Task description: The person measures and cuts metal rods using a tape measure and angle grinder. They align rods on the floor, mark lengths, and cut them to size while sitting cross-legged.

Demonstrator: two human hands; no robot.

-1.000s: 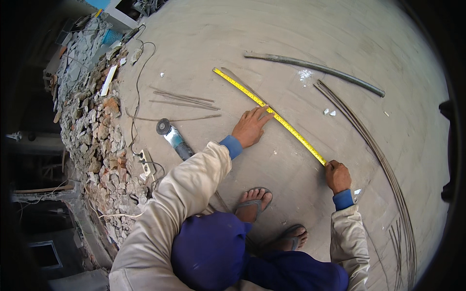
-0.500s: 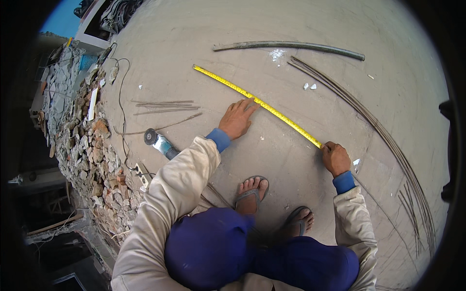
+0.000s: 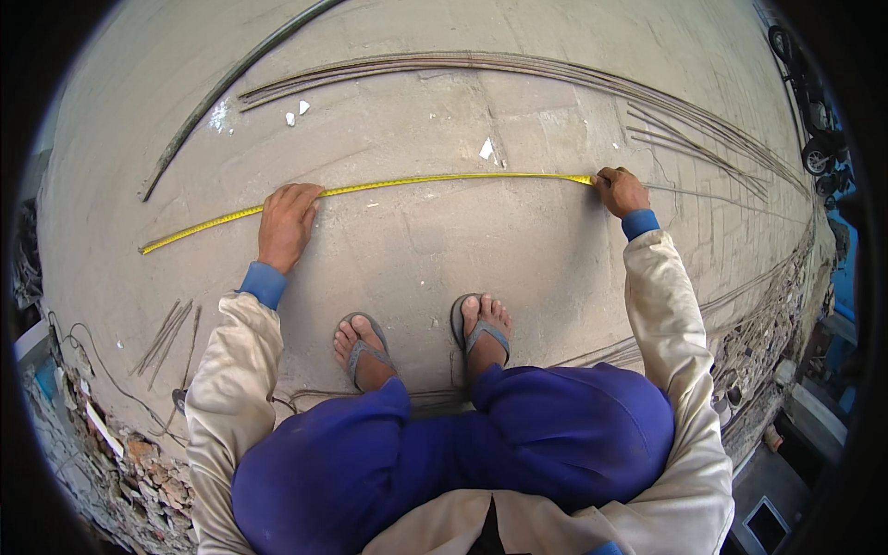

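Observation:
A yellow tape measure blade (image 3: 425,179) stretches across the concrete ground in front of my feet, its free end lying at the far left. My left hand (image 3: 289,225) is on the blade partway along, fingers bent together over it and hiding a short stretch. At the blade's other end, my right hand (image 3: 622,191) is closed round it, and the blade twists slightly just before the fingers. Whether the tape's case is inside that hand is hidden. From beside my right hand a thin rod or wire (image 3: 712,196) runs off along the ground to the right.
Long thin steel rods (image 3: 462,61) lie beyond the tape, with shorter rods (image 3: 694,143) at the right. A dark curved pipe (image 3: 231,79) rests at the far left. Short rods (image 3: 166,338), a cable (image 3: 111,365) and rubble (image 3: 153,472) are near my left arm.
My view has swung to the right, so the tape now runs nearly crosswise. My left hand's fingers, spread before, are now closer together on the blade; my right hand keeps its grip.

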